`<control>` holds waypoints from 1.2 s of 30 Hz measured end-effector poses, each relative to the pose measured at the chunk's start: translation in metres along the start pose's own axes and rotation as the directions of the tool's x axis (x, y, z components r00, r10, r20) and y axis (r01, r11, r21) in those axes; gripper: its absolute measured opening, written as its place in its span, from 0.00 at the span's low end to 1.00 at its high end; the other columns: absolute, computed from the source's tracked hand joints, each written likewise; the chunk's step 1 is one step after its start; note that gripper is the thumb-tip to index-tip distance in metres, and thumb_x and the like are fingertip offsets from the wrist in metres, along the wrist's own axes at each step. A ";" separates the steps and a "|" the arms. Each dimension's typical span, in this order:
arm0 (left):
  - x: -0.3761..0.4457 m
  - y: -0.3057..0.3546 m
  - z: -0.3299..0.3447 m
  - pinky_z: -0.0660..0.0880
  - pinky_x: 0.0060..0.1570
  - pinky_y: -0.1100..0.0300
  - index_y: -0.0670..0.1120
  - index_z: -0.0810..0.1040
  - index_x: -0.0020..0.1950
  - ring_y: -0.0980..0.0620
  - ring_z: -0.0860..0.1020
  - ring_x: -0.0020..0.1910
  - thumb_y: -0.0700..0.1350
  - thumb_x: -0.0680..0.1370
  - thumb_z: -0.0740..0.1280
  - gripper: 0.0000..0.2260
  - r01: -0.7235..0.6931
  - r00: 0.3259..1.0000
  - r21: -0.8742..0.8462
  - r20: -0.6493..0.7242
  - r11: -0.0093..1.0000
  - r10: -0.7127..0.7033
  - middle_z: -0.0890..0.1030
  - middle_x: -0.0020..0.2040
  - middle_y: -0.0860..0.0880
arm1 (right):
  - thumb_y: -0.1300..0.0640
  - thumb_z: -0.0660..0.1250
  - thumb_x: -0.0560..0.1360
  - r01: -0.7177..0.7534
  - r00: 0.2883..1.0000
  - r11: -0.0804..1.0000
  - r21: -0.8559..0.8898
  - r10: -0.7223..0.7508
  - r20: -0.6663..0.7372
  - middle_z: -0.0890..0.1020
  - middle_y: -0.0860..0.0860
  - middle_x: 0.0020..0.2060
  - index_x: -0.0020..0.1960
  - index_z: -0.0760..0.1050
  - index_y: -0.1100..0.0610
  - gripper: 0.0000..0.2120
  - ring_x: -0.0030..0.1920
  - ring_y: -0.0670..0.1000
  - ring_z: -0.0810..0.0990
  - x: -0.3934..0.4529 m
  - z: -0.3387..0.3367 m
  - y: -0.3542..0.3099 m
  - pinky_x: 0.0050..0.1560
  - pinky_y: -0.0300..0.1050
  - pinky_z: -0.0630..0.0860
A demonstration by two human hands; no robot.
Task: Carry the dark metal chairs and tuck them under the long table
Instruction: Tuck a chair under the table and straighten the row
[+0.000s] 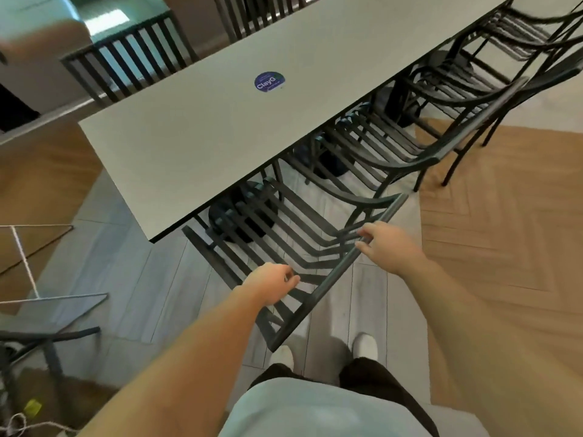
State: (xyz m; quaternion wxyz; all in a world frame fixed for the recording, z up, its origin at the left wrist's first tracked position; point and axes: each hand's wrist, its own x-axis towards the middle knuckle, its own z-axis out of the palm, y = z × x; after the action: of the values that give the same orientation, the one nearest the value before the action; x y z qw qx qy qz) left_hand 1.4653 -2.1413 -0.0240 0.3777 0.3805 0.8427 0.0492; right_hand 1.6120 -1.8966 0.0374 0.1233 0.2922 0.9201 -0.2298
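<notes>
While the left hand [273, 287] curled loosely at the slats just below the chair's top rail, its fingers hooked near the bars but not plainly clamped, the right hand [383, 247] lay on the top rail [350, 261] with fingers spread, touching it rather than gripping. Whether either hand bore any weight could not be told. The dark metal chair [284, 234] stood with its seat partly under the near end of the long tabletop [220, 127], its backrest toward the person. Beside it, further along the same edge, a second chair [397, 156] was tucked in, and more followed toward the far end.

From here, a push with such loose contact would likely skew the chair, so that a front leg catches the table's round base [239, 212] or the frame knocks against the neighbouring chair. The person's white shoes [364, 345] stood close behind the rear legs, so a sudden backward slide could strike the toes.

No containers were visible; the tabletop carried only a round blue sticker [269, 82].
</notes>
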 end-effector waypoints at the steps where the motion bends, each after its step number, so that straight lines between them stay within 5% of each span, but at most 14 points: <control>1: 0.002 0.002 0.003 0.80 0.57 0.51 0.49 0.79 0.67 0.52 0.81 0.51 0.60 0.85 0.58 0.20 0.026 1.000 -0.015 0.003 1.000 -0.026 0.83 0.54 0.50 | 0.46 0.67 0.81 0.031 0.999 0.999 -0.029 -0.030 0.027 0.79 0.49 0.56 0.66 0.77 0.50 0.15 0.55 0.52 0.79 0.008 0.000 0.003 0.59 0.52 0.79; 7: 0.005 0.025 0.024 0.80 0.52 0.53 0.51 0.80 0.62 0.54 0.80 0.46 0.62 0.85 0.57 0.19 0.222 0.972 -0.183 -0.034 0.958 -0.232 0.82 0.49 0.51 | 0.41 0.65 0.81 0.176 0.966 0.972 -0.152 -0.141 0.218 0.79 0.49 0.59 0.67 0.76 0.50 0.19 0.59 0.54 0.78 0.062 -0.010 0.024 0.61 0.53 0.77; 12: -0.005 0.058 0.060 0.79 0.51 0.51 0.51 0.80 0.52 0.52 0.80 0.44 0.72 0.81 0.54 0.27 0.372 0.920 -0.362 0.022 0.855 -0.391 0.81 0.46 0.50 | 0.26 0.65 0.73 0.294 0.872 0.936 -0.194 -0.179 0.456 0.78 0.51 0.64 0.71 0.74 0.50 0.36 0.63 0.55 0.78 0.093 -0.018 0.041 0.62 0.55 0.77; 16: -0.007 0.075 0.081 0.75 0.55 0.52 0.51 0.76 0.64 0.50 0.77 0.53 0.75 0.77 0.57 0.31 0.422 0.893 -0.331 -0.009 0.844 -0.450 0.76 0.55 0.50 | 0.24 0.70 0.67 0.381 0.800 0.895 -0.231 -0.195 0.567 0.77 0.50 0.63 0.73 0.71 0.50 0.44 0.62 0.54 0.77 0.105 -0.018 0.051 0.62 0.54 0.77; 22: 0.008 0.074 0.106 0.77 0.58 0.50 0.53 0.74 0.70 0.47 0.79 0.56 0.54 0.84 0.65 0.16 0.490 0.853 -0.207 -0.085 0.847 -0.514 0.78 0.60 0.49 | 0.35 0.70 0.75 0.564 0.740 0.744 -0.359 -0.261 0.620 0.74 0.48 0.68 0.71 0.72 0.49 0.29 0.64 0.54 0.76 0.115 0.000 0.051 0.61 0.52 0.75; 25: 0.012 0.072 0.106 0.79 0.58 0.48 0.53 0.74 0.70 0.46 0.79 0.56 0.45 0.84 0.65 0.15 0.506 0.850 -0.169 -0.067 0.846 -0.522 0.78 0.60 0.49 | 0.38 0.68 0.79 0.570 0.769 0.706 -0.421 -0.278 0.575 0.76 0.48 0.62 0.68 0.74 0.48 0.22 0.62 0.54 0.78 0.116 0.009 0.052 0.59 0.52 0.77; 31: 0.020 0.057 0.097 0.81 0.55 0.50 0.52 0.74 0.70 0.46 0.80 0.53 0.41 0.83 0.65 0.16 0.512 0.844 -0.116 -0.118 0.851 -0.524 0.79 0.59 0.49 | 0.37 0.68 0.78 0.513 0.809 0.734 -0.444 -0.241 0.536 0.79 0.47 0.51 0.62 0.78 0.47 0.19 0.53 0.52 0.80 0.126 0.017 0.041 0.54 0.49 0.79; 36: 0.030 0.034 0.078 0.80 0.57 0.51 0.51 0.74 0.71 0.47 0.80 0.55 0.41 0.83 0.65 0.16 0.489 0.854 -0.085 -0.158 0.868 -0.497 0.79 0.60 0.49 | 0.36 0.68 0.78 0.495 0.826 0.731 -0.471 -0.227 0.517 0.80 0.48 0.53 0.63 0.78 0.48 0.20 0.53 0.53 0.81 0.141 0.022 0.024 0.56 0.51 0.80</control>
State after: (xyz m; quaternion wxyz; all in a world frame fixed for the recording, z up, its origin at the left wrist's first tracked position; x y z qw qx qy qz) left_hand 1.5250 -2.1127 -0.0848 0.3104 0.1382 0.9405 0.0014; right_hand 1.5154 -1.8218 -0.0410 0.3560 -0.0072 0.9344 -0.0125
